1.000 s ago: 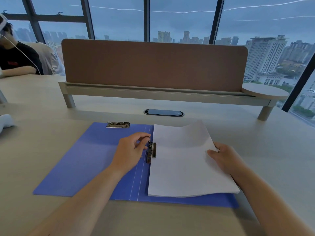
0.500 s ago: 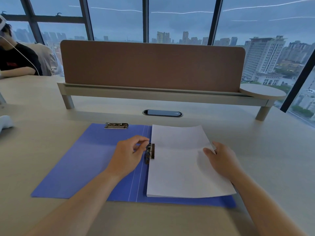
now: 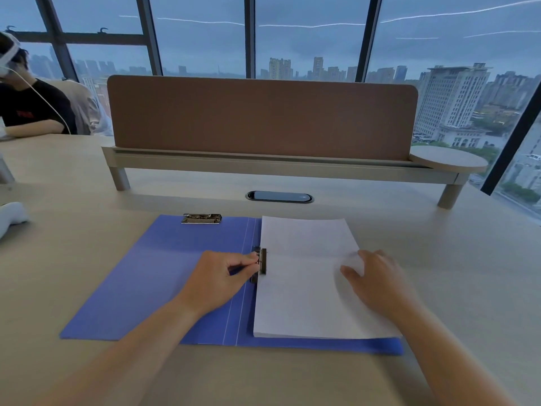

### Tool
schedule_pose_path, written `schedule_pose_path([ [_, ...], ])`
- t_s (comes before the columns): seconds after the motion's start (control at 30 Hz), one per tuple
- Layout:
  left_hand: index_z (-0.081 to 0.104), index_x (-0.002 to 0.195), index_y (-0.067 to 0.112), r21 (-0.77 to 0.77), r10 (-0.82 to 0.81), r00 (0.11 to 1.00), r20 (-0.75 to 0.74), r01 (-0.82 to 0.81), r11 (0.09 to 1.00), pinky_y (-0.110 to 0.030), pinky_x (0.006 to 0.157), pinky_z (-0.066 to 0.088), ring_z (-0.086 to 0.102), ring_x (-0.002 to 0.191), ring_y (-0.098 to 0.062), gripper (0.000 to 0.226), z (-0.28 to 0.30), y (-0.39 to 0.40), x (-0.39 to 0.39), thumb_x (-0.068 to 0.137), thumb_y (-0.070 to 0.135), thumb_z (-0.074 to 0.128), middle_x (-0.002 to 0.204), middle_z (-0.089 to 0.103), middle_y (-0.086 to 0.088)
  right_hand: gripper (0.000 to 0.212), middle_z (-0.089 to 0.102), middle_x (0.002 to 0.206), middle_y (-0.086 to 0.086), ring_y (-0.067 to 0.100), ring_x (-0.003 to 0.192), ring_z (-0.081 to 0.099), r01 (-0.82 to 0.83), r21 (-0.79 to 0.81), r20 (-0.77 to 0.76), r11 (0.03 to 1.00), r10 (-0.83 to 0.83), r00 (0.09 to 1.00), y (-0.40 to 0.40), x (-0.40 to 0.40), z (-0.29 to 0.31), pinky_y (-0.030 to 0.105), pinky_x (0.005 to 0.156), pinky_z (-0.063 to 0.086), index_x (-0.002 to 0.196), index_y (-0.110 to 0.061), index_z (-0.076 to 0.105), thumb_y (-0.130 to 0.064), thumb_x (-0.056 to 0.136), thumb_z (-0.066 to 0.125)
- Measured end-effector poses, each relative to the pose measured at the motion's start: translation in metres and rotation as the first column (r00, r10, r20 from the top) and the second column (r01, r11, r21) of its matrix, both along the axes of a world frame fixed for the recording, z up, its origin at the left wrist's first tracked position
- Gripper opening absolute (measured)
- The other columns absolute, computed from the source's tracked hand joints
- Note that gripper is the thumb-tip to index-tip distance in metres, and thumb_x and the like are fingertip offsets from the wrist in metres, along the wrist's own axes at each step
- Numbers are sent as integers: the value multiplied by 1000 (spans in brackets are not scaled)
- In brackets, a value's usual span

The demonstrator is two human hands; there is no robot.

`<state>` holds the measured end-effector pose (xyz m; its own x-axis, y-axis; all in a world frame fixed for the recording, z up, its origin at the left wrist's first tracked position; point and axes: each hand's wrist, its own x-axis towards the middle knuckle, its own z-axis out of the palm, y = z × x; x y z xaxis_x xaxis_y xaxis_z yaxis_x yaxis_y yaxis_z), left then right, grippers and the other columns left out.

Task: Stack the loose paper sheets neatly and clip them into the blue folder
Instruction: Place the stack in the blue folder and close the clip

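**Sheets flattened under the side clip**

Compared with the earlier frames, the paper stack (image 3: 304, 276) lay flatter: its far edge, lifted and bowed a second before, had settled onto the right half of the blue folder (image 3: 164, 273), and the right hand (image 3: 377, 282) had slid inward from the stack's right edge onto its top face.

That stack sat squared up, its left edge tucked at the side clip (image 3: 262, 262) near the folder's spine. It looked like a thin, light, floppy bundle; loose sheets slide over one another easily, so it probably needed holding flat from above rather than lifting by a corner. The right hand did just that, fingers spread and relaxed, pressing down and gripping nothing.

The left hand (image 3: 218, 281) pinched the clip's lever between thumb and fingertips. Being sprung metal, the clip likely resisted stiffly and could snap shut, so the lever end seemed the proper hold.

A second metal clip (image 3: 201, 218) sat untouched at the folder's far edge. The folder lay open on a pale desk (image 3: 453, 288), before a brown divider panel (image 3: 263, 115); another person (image 3: 32, 109) sat at far left.
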<state>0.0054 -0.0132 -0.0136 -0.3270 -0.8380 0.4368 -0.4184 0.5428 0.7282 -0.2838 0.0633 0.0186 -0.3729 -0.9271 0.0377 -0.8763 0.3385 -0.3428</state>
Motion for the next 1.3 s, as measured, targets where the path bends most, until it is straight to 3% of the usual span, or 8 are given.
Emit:
schedule_pose_path([
  [0.1,75,108,22,7,-25,999,43,24,1000,-14,94,50,66,101,8,24,0,2,1,84,19,76,109,72,15,51,54,126,9,32,118,55,-37,1,-138,999,37,990,2,5,-3,40,91,47,131,-15,54,-51,96,50],
  [0.2,75,110,22,2,-43,994,96,43,999,-16,97,50,65,104,8,25,-1,2,3,85,23,75,114,72,10,53,52,142,4,27,131,48,-190,-106,-292,976,152,944,5,22,-4,40,105,41,136,-18,53,-53,96,48],
  [0.4,73,114,18,-88,-67,970,235,90,992,-4,97,40,54,112,14,27,-5,2,9,89,27,71,122,67,7,73,23,164,-16,4,152,14,-612,33,-67,790,613,788,13,64,-13,28,123,5,151,-38,36,-75,89,30],
  [0.57,71,119,19,-79,-89,938,336,122,989,-4,102,35,49,120,11,55,-4,4,10,87,55,45,131,62,5,77,12,164,-22,-1,151,5,-627,107,-58,772,634,771,14,63,-13,27,124,0,155,-41,24,-75,86,18],
  [0.73,71,120,17,-71,-88,905,416,129,989,3,103,24,48,122,8,38,-4,5,10,94,36,52,138,57,3,65,9,164,-23,-2,151,2,-630,126,-71,766,640,765,13,63,-16,28,124,-2,156,-44,19,-68,96,29],
  [0.97,71,121,24,-103,-44,912,407,93,990,-23,104,46,57,120,4,45,-6,5,11,90,46,45,134,61,11,64,5,163,-27,-5,150,-1,-629,142,-66,764,641,764,13,62,-18,27,123,-4,155,-49,16,-71,95,25],
  [1.13,68,123,35,-78,-1,907,421,37,996,-30,100,50,58,121,1,51,-3,6,13,88,58,39,135,58,21,75,1,163,-27,-5,150,-5,-633,167,-48,756,648,760,14,63,-16,29,124,-5,154,-51,13,-79,84,10],
  [1.3,51,139,41,44,92,853,513,-134,990,-31,117,27,30,144,-4,49,0,-6,21,94,60,45,153,38,20,82,2,164,-26,-4,151,-4,-631,164,-52,758,646,762,15,64,-14,29,124,-4,154,-50,14,-80,78,7],
])
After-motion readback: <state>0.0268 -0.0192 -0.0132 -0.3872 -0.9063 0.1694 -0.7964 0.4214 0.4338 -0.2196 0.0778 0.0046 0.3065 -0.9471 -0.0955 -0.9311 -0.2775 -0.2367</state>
